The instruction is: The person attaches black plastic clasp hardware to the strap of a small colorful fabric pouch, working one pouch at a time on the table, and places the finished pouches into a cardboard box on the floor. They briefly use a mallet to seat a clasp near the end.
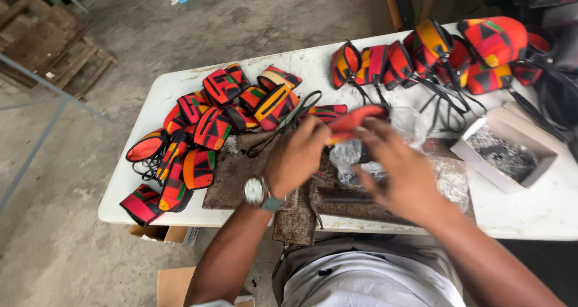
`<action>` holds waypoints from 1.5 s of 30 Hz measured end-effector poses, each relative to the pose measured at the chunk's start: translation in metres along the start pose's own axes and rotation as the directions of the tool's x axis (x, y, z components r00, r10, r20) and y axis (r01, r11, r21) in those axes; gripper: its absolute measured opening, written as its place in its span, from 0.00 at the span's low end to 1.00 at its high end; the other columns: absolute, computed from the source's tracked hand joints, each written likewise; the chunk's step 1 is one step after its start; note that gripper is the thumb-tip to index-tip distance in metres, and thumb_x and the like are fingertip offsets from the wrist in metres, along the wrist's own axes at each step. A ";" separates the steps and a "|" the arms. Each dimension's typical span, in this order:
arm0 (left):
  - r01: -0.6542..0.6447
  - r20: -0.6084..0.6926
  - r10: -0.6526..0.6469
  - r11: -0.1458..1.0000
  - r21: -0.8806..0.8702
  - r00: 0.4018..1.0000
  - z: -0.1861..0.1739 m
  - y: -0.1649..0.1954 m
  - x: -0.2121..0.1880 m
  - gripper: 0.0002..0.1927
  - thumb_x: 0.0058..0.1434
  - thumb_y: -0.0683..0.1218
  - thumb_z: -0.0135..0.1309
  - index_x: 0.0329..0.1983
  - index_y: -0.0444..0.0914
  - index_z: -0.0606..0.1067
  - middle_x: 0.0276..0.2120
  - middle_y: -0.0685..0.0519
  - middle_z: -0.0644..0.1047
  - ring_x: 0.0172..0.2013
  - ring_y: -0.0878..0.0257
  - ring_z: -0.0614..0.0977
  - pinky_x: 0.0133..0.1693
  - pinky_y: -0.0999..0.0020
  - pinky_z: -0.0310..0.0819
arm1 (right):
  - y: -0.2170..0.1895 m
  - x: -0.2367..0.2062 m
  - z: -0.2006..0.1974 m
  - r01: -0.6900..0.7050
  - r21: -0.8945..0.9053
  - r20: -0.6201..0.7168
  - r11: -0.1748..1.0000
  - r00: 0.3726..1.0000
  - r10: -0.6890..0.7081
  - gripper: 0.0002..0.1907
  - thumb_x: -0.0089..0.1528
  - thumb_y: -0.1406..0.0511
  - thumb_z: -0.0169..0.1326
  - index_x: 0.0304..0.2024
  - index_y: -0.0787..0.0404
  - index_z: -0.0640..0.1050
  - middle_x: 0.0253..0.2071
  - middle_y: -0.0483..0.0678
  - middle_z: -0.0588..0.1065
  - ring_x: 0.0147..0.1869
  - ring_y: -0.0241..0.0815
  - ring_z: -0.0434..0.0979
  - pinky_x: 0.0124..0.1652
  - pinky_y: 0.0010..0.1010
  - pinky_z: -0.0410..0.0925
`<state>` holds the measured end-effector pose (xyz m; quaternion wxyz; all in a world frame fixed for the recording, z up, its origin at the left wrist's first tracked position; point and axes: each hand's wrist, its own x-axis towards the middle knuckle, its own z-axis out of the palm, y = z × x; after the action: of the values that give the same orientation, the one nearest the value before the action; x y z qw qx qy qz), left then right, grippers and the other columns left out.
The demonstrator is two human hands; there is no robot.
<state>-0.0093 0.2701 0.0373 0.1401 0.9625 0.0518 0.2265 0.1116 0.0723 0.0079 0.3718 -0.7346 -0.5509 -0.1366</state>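
Just above the middle of the frame, the person holds a small red-orange pouch [356,120] between both hands over a white table [542,213]. The left hand [296,156], with a wristwatch [255,191] on its wrist, closes its fingers on the pouch's left end. The right hand [402,173] comes in from the lower right, fingers spread, its fingertips at or just on the pouch's right half; motion blur hides whether they actually pinch it. The hands are close together, joined by the pouch.

The pouch's long axis runs nearly across the frame, tilted slightly upward toward the right. Its left end is buried in the left hand's fingers; its free end points toward the upper right of the picture. The left hand is the nearer one and has the firmer hold. A black strap [283,126] trails from the pouch region toward the left and down, then loops back up behind the left hand.

Below the hands lies a dark, rusty metal plate [241,174], with crumpled clear plastic bags [349,156] on it. To the left of centre sits a pile of patterned pouches [211,126] in red, orange, black and green; along the upper right a row of similar pouches with straps [433,54]. At the right edge stands an open cardboard box of small metal parts [503,150].
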 end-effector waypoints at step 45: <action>-0.076 -0.524 -0.344 0.778 -0.623 0.779 0.107 0.042 -0.091 0.15 0.72 0.43 0.53 0.59 0.34 0.70 0.57 0.44 0.78 0.58 0.51 0.80 0.62 0.58 0.72 | 0.052 -0.077 0.011 -0.589 0.464 0.143 0.662 0.787 0.600 0.15 0.71 0.65 0.50 0.59 0.64 0.73 0.45 0.53 0.76 0.35 0.40 0.78 0.32 0.32 0.68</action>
<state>-0.0404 0.1888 -0.0804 0.4366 0.7297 0.0908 0.5183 0.1289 0.0193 -0.0668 0.5738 -0.7545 -0.2924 0.1265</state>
